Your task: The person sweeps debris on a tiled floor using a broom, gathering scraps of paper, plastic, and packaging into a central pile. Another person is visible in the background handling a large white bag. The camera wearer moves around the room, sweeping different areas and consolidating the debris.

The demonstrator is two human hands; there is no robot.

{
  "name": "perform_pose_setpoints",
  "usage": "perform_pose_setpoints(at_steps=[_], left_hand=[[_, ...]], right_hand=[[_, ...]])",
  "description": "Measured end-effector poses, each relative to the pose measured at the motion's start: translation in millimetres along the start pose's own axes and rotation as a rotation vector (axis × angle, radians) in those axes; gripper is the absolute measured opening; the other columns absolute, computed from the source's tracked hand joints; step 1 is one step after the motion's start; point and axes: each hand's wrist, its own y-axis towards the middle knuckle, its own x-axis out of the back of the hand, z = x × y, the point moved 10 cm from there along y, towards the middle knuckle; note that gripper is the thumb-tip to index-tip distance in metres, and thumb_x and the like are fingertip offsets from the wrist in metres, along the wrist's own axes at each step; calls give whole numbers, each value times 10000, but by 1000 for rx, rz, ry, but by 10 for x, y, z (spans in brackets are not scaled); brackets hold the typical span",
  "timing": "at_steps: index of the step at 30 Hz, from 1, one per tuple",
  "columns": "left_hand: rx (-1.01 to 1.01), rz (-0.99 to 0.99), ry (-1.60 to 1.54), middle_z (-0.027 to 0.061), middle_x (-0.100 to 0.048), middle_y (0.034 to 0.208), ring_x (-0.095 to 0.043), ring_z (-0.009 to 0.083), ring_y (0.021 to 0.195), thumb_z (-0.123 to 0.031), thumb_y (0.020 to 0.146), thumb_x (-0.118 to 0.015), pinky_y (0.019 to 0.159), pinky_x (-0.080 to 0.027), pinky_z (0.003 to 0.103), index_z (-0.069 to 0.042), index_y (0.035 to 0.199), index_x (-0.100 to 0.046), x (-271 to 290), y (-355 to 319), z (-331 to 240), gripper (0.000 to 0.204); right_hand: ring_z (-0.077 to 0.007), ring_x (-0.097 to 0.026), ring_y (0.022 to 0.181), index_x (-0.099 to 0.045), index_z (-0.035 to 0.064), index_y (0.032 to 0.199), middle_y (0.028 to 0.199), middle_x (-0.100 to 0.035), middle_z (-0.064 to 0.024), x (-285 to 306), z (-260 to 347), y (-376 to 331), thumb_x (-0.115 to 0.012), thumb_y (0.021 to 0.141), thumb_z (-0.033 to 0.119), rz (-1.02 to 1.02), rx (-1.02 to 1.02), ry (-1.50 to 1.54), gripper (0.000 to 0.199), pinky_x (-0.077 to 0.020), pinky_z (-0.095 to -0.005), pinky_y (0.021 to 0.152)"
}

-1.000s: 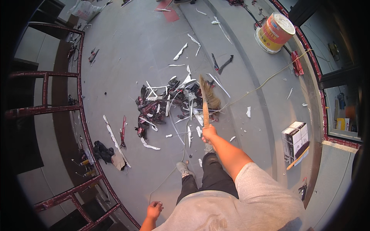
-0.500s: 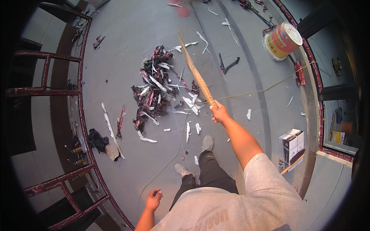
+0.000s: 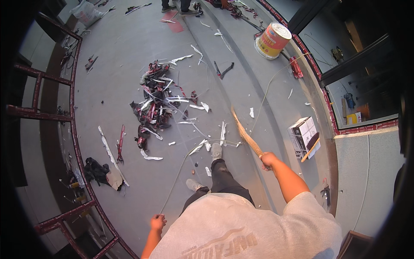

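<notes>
My right hand (image 3: 269, 160) is closed round the handle of a straw broom (image 3: 248, 137). The broom slants away to the upper left, its bristle end low over the floor, right of my feet; whether it touches is hard to tell. My left hand (image 3: 158, 221) hangs at my left side, fingers curled, with nothing seen in it. A thin cord (image 3: 183, 166) crosses the floor and passes out of sight near that hand. Ahead to the left lies a heap of black, red and white scraps (image 3: 153, 101). White strips (image 3: 223, 133) are scattered between the heap and the broom.
A red-and-yellow bucket (image 3: 272, 41) stands far right. A carton (image 3: 302, 136) with a dark-bristled brush (image 3: 311, 149) against it sits at right. Red-wrapped window frames (image 3: 73, 112) line the left. A black cloth (image 3: 96, 170) lies near them. Another person's legs (image 3: 183, 6) show at the top.
My right hand and the broom have swung right and nearer, away from the heap. The view has shifted, bringing another person's legs in at the top. One foot has stepped forward.
</notes>
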Motion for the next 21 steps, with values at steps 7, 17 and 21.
perform_pose_setpoints(at_steps=[7,17,21], left_hand=[[63,-2,-8,52,-572,787,-566,148,580,-156,926,-636,431,-396,256,-9,1004,-583,356,150,82,175],[-182,127,39,47,-607,832,-595,136,655,-191,943,-634,506,-449,248,-19,1037,-598,-241,368,-783,199],[-207,138,68,43,-618,847,-596,131,662,-196,939,-633,522,-461,249,-19,1058,-614,-275,213,-821,214]], right_hand=[[-166,-583,495,-576,107,1229,678,-585,-77,368,-1103,-1256,-556,988,223,6,-120,-67,269,-467,-345,440],[-185,-584,475,-624,75,1239,655,-611,-95,362,-2036,-1892,-566,978,254,-76,-77,-63,321,-480,-359,433],[-141,-544,454,-515,119,1430,675,-587,-65,7,-1660,-1539,-569,984,263,-58,67,68,472,-449,-315,406]])
